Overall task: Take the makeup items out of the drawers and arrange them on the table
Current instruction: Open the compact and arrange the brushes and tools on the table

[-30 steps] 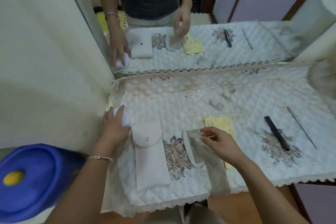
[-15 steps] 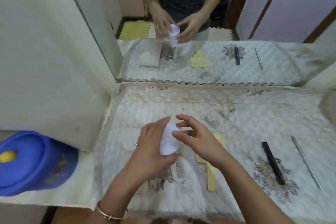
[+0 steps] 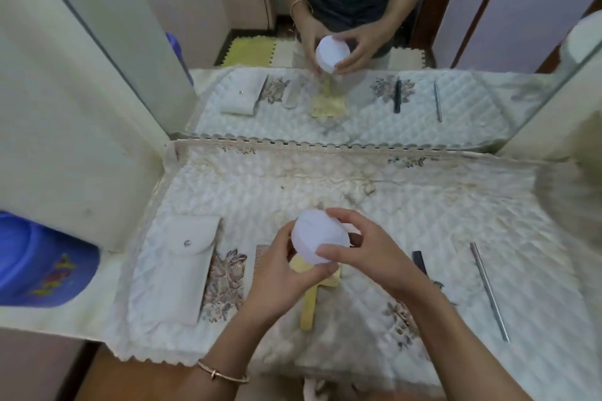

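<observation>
Blue plastic tub (image 3: 42, 264) is sitting far left, off the quilted cloth (image 3: 358, 192); not part of this. White snap pouch (image 3: 182, 267) is lying flat on the cloth's left end. Just right of it a pale comb (image 3: 260, 254) is showing only a strip of teeth, the rest hiding behind the left hand (image 3: 280, 273).

Left hand is cupping the white round jar (image 3: 321, 239) from below, fingers curling round it. Jar is being held tilted above the cloth, mid-table, not touching it. Under it a yellow paddle-shaped item (image 3: 308, 309) is lying on the cloth, handle pointing at the near edge. Right hand (image 3: 368, 254) is gripping the jar's far and right side, thumb and fingers wrapping the rim. Could be twisting a lid or just inspecting; can't tell.

Further right, a black stick-like item (image 3: 418, 262) is mostly hiding behind the right wrist. A thin metal rod (image 3: 488, 290) is lying well apart, near the right end.

Risks, my read:
- Jar is hovering right over the yellow item, so lowering it straight down is asking for a wobbly landing on top of it.
- If the lid is coming loose, the two grips are splitting and the base could be dropping.
- Cloth is looking soft and lumpy, so a round jar set on edge could be rolling toward the near edge.
- Bare cloth toward the mirror (image 3: 325, 42) is looking like the safer spot.
</observation>
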The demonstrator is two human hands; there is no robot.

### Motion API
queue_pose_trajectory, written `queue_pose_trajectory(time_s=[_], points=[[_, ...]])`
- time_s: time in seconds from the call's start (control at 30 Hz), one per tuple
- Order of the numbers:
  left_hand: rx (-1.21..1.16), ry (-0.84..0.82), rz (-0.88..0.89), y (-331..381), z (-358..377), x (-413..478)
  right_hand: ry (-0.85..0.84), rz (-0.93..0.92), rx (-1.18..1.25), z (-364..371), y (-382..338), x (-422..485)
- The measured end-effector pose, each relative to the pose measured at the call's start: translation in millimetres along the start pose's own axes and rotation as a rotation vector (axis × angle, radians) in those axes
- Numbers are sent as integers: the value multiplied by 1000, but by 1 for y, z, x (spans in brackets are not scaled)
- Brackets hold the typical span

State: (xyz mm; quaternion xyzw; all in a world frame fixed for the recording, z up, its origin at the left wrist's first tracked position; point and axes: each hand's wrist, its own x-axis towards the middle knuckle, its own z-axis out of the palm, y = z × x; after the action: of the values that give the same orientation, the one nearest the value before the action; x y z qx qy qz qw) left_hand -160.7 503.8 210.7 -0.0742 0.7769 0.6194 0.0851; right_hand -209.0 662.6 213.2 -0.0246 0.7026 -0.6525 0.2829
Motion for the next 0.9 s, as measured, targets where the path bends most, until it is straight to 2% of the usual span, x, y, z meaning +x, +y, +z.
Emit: queue_pose_trajectory(time_s=[0.17, 0.37, 0.43, 0.53, 0.63, 0.7, 0.9], points=[[14, -51, -21, 3, 7, 9, 74, -28, -186, -9, 0, -6], [-67, -179, -99, -7, 8, 17, 157, 25, -234, -12, 11, -10], [-49, -215, -104, -12, 5, 20, 179, 44, -194, -12, 16, -12], [20, -296, -82, -21, 5, 19, 177, 32, 44, -20, 23, -16], [31, -345, -81, -30, 11, 16, 170, 71, -13, -33, 25, -17], [61, -365, -46, -32, 19, 16, 218, 124, -14, -40, 32, -16], [362, -322, 175, -33, 53, 22, 457, 226, 122, -56, 49, -13]])
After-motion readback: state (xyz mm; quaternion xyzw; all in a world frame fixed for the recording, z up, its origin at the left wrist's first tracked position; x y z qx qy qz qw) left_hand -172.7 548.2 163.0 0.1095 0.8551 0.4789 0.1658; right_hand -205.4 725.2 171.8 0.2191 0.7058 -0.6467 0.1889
